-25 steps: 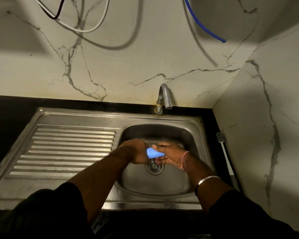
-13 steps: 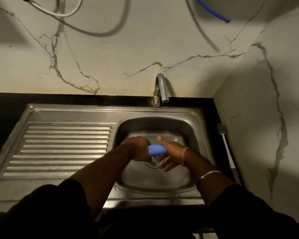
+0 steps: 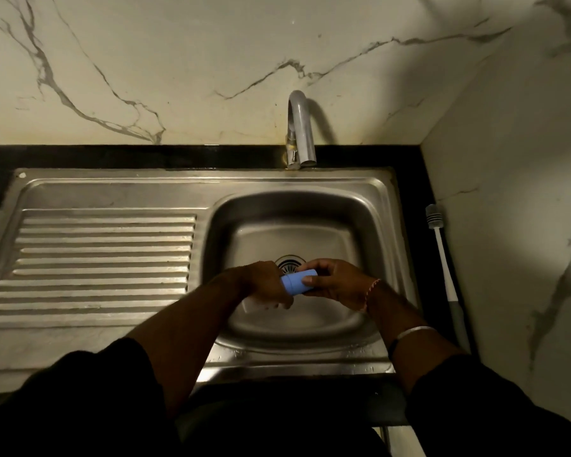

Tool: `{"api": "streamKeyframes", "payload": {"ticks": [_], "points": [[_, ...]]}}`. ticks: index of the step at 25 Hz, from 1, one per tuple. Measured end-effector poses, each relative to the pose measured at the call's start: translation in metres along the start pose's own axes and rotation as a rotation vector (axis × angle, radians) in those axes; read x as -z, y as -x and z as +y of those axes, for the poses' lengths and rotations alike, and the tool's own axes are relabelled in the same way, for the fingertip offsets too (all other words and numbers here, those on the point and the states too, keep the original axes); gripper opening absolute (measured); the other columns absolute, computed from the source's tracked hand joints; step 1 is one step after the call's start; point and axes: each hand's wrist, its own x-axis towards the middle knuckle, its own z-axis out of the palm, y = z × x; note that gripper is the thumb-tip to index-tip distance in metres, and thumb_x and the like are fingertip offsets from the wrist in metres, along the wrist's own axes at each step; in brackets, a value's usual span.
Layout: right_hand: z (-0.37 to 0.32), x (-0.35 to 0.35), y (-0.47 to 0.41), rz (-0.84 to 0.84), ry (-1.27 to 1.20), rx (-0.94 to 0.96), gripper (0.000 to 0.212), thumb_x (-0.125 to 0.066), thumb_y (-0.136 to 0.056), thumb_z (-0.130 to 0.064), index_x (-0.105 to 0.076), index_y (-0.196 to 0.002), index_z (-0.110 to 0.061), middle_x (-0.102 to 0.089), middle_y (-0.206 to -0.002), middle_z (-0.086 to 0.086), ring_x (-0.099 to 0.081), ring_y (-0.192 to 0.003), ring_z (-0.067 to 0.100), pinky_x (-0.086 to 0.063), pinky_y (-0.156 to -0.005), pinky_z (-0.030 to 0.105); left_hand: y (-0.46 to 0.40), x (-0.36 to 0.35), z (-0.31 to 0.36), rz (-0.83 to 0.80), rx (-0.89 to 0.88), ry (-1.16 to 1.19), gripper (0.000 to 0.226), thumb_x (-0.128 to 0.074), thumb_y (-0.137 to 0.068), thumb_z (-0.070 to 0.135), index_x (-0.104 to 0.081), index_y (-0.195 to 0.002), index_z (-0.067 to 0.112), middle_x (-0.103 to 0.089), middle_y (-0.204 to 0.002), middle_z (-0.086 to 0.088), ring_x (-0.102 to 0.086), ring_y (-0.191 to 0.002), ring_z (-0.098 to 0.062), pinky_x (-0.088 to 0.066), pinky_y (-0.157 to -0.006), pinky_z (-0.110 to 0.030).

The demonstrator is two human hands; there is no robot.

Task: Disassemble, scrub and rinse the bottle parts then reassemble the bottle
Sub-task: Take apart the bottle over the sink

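Observation:
A small blue bottle lies sideways between my two hands, over the basin of the steel sink, just in front of the drain. My left hand grips its left end, and most of that end is hidden inside the fist. My right hand holds the right end, thumb on the blue side and fingers curled over the top. A seam shows near the bottle's left part. A white bottle brush lies on the black counter to the right of the sink.
A chrome tap stands behind the basin with no water running. The ribbed drainboard fills the left half of the sink. Marble walls close in at the back and the right. A black counter strip runs behind the sink.
My right hand, open with fingers spread half a second ago, now curls round the bottle's right end. The view has tilted down, so the cables and blue hose have left the frame.

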Motion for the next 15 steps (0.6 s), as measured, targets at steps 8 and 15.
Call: {"api": "streamKeyframes", "payload": {"ticks": [8,15], "points": [[0.02,0.028,-0.023,-0.02,-0.111,-0.015,0.039,-0.073,-0.08,0.007,-0.068,-0.116,-0.005,-0.069,-0.123,0.016,-0.067,-0.115,0.033,-0.057,-0.095,0.041,-0.024,0.019,0.008,-0.52,0.254,0.401,0.013,-0.066,-0.09,0.019,-0.069,-0.089,0.006,-0.066,-0.082,-0.01,-0.063,-0.067,-0.021,-0.053,-0.066,-0.029],[0.042,0.052,-0.03,0.251,0.156,-0.108,0.035,-0.081,-0.077,0.002,-0.072,-0.103,-0.018,-0.069,-0.115,0.006,-0.067,-0.107,0.024,-0.059,-0.088,0.036,-0.045,0.012,-0.02,-0.373,0.27,0.289,0.031,-0.075,-0.09,0.036,-0.07,-0.103,0.009,-0.072,-0.086,-0.006,-0.069,-0.077,-0.023,-0.057,-0.075,-0.033]]}}
